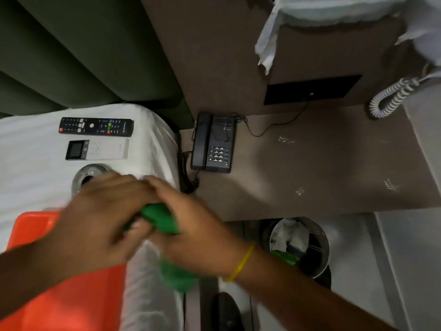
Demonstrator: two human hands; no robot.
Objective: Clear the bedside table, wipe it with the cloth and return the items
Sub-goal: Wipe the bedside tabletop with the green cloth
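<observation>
Both my hands meet over the bed's corner, blurred by motion. My left hand [102, 218] and my right hand [191, 225] both grip a green cloth [160, 217], and part of it hangs below my right wrist. On the white bed sheet [28, 144] lie a black TV remote [96, 126], a white remote with a small screen [96, 149] and a glass ashtray [89, 174], partly hidden by my left hand. The brown bedside table [322, 168] holds a black telephone [213, 143] at its left back corner.
An orange tray [71, 295] lies on the bed under my left arm. A round waste bin [299, 244] with rubbish stands on the floor in front of the table. A white coiled cord [391, 96] hangs at the right. A green headboard [71, 51] stands behind the bed.
</observation>
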